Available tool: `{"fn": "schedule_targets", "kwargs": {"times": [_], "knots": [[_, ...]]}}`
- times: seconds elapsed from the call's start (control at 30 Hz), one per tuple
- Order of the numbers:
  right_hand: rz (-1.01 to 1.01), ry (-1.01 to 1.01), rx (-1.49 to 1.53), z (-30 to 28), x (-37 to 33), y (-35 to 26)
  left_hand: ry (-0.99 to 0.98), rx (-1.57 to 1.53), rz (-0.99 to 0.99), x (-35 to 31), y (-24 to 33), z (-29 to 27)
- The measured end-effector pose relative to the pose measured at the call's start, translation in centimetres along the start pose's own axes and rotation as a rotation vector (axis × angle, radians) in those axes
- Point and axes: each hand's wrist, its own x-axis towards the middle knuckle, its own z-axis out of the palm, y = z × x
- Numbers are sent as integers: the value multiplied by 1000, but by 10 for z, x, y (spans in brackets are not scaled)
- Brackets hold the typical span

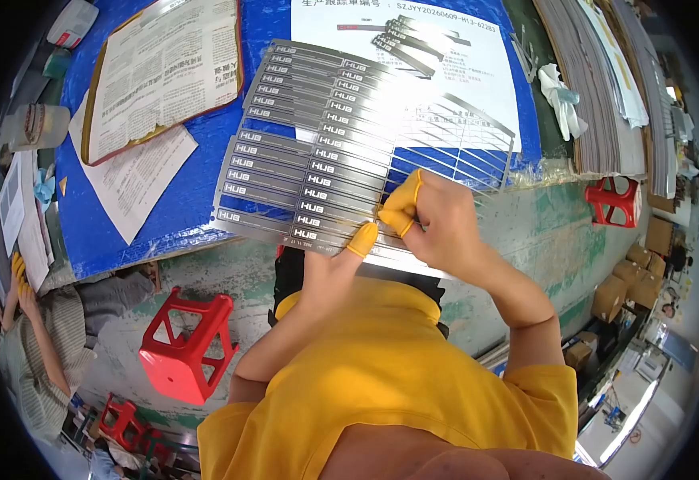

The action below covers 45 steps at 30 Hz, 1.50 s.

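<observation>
A thin silvery metal sheet (317, 152) of dark label strips extends over the near edge of the blue-topped table. My left hand (329, 272) grips its near edge, the yellow-covered thumb on top and the other fingers hidden below. At the right end of a label strip in the sheet's second column, my right hand (445, 220) is closed in a pinch, with yellow covers on its fingertips. Beyond it, the sheet's right part is a bare frame (465, 132) of thin bars. Several loose label strips (405, 48) lie in an overlapping pile on a printed paper (485, 72).
An open-edged tray (85, 132) with printed paper stands at the left of the blue table (149, 192). Grey sheet stacks (597, 96) and a crumpled white cloth (561, 100) are at the right. A red stool (177, 360) stands on the floor; another person's gloved hand (20, 276) shows far left.
</observation>
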Motion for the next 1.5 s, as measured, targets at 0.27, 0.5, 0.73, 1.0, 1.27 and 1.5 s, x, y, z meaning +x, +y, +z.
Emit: {"fn": "schedule_targets", "kwargs": {"times": [0.27,0.5,0.73,1.0,1.27,1.5], "knots": [[-90,41,-136,1,-14,-9,10,-32,36,-2,-1,5],[227,-73,131,0,-3,-4,42,-17,25,-2,-4,3],[64,3,46,3,-10,-1,40,-71,14,-2,-3,3],[-42,51,-29,2,-7,-4,24,-60,16,-1,-4,2],[16,10,-21,2,-6,-3,28,-78,-28,0,-3,1],[-105,43,-55,4,-9,-1,-17,-71,22,3,-4,-1]]}}
